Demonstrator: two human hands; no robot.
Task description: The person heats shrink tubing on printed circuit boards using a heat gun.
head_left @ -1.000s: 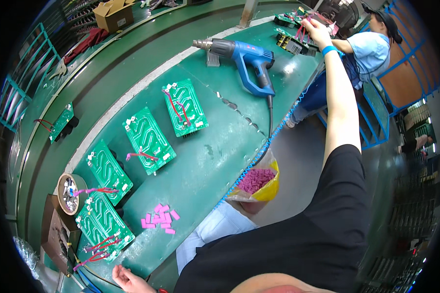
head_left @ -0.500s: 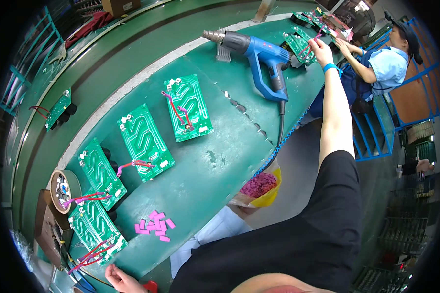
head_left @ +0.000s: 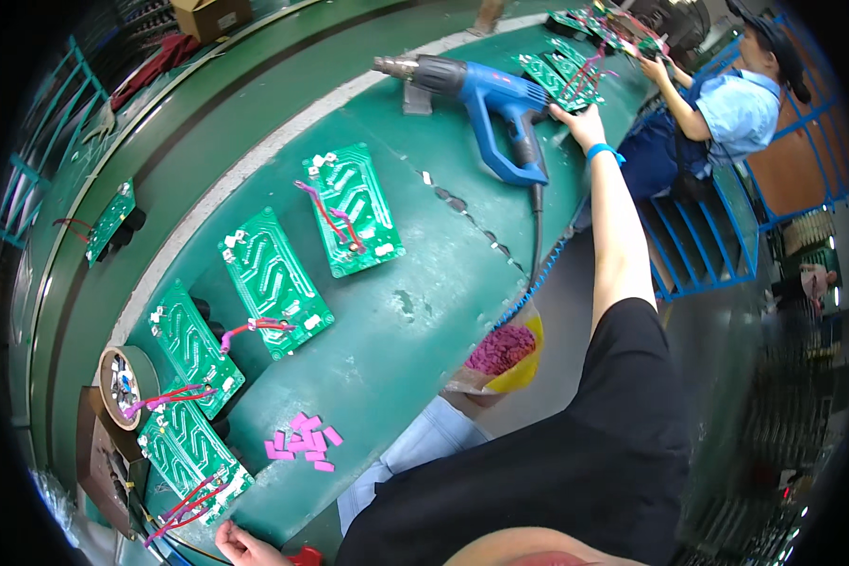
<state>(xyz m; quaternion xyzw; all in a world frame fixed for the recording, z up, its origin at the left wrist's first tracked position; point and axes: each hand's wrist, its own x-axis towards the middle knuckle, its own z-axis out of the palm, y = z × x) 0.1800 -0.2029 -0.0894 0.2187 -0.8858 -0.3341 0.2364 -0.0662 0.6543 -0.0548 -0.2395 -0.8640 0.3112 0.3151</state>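
While stretched out over worktop point(head_left: 377, 349) | touching near edge of green PCB point(head_left: 544, 77) w/ R hand point(head_left: 580, 125), by rear end of heat gun point(head_left: 505, 88), can't tell if pinching | resting half-curled L hand point(head_left: 247, 547) by lower-left PCBs point(head_left: 196, 441) laid trace-side up, prob. to leave red leads point(head_left: 174, 398) accessible; can't tell re: grip

right grip point(head_left: 578, 124): hold on circuit board point(head_left: 545, 77) unclear | red object point(head_left: 307, 557): cut off by lower edge | parts point(head_left: 123, 382) in tub point(head_left: 144, 370): indistinct
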